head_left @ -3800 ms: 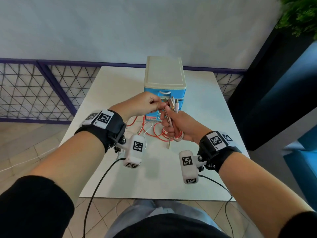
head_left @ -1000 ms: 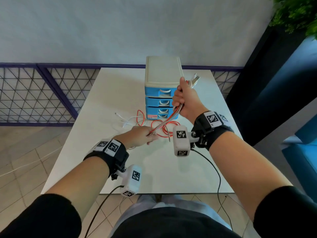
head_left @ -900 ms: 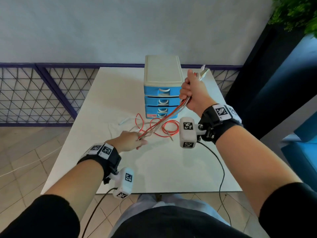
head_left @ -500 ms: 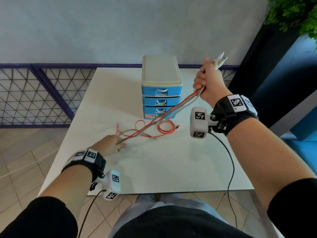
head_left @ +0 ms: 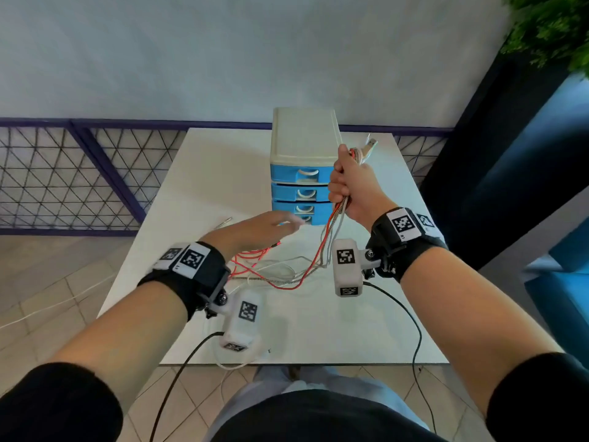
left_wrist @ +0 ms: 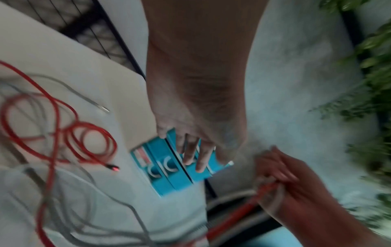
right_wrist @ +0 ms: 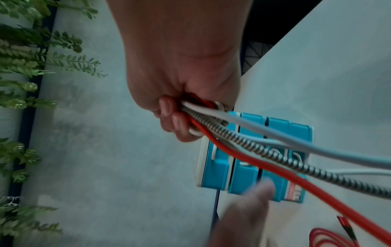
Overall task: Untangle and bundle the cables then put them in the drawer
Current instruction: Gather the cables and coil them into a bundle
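Note:
My right hand point(head_left: 349, 189) is raised in front of the blue drawer unit point(head_left: 299, 173) and grips the cables point(head_left: 333, 228) in a fist; their plug ends point(head_left: 366, 148) stick out above it. In the right wrist view the held cables are a red cable point(right_wrist: 243, 160), a spring-wrapped cable point(right_wrist: 264, 150) and white ones point(right_wrist: 285, 138). They hang down to loose loops point(head_left: 271, 269) on the white table point(head_left: 318, 327). My left hand point(head_left: 271, 226) hovers over the loops, blurred, fingers straight point(left_wrist: 194, 157), holding nothing. All drawers look closed.
The drawer unit has a cream top point(head_left: 304, 132) and stands at the table's far middle. One cable end point(head_left: 223, 222) lies left of my left hand. A purple mesh railing point(head_left: 79, 173) runs behind, and a dark blue panel point(head_left: 510, 161) stands to the right.
My left hand has let go of the cables at the table's left and swung up toward the right hand. The right hand came back left, and the taut cables now hang slack.

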A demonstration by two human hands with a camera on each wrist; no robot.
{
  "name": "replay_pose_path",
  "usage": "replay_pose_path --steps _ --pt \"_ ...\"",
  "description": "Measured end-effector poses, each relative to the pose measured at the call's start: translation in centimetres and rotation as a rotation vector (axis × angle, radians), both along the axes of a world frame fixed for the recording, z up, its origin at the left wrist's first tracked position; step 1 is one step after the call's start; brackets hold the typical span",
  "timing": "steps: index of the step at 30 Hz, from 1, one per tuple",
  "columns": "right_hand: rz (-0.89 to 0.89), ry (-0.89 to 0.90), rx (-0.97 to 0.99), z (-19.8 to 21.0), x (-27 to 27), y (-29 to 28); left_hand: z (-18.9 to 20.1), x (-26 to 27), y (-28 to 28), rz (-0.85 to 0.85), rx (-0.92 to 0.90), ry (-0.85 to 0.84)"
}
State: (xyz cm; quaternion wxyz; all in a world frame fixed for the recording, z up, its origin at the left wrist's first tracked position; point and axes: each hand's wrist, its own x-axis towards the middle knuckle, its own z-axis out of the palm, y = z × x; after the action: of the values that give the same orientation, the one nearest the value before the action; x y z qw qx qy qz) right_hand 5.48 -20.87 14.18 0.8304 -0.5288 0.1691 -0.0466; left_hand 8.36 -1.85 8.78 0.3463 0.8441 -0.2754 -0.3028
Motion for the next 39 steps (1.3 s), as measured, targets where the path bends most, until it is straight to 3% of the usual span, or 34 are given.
replay_pose_path --steps 2,9,15,19,24,28,33,39 --pt "0.013 -0.009 0.027 0.0 0.0 0.8 1.5 -1.4 -2.6 0.004 -0.177 0.073" --pt "0.038 -0.067 0.299 -0.1 -0.2 0.2 2.0 -3.8 -5.4 0.082 -0.487 0.173" --pt "0.114 -0.134 0.562 0.1 -0.7 0.8 2.1 -5.0 -5.6 0.086 -0.503 0.300" --pt "0.100 -0.100 0.521 0.1 -0.3 0.2 1.6 -4.6 -4.2 0.061 -0.440 0.497" --pt "-0.005 -0.078 0.440 0.0 -0.1 -1.8 0.3 -3.8 -1.7 -0.027 -0.361 0.605" --pt "-0.041 -0.031 0.332 -0.6 -0.3 -2.2 0.4 -3.2 -1.5 -0.082 -0.256 0.327" --pt "0.004 0.067 -0.061 -0.4 -0.7 -2.7 1.3 -2.1 -1.8 -0.015 -0.074 -0.178" --pt "0.341 0.140 -0.112 -0.3 -1.7 -2.9 2.5 -0.7 -1.8 -0.162 0.118 -0.654"
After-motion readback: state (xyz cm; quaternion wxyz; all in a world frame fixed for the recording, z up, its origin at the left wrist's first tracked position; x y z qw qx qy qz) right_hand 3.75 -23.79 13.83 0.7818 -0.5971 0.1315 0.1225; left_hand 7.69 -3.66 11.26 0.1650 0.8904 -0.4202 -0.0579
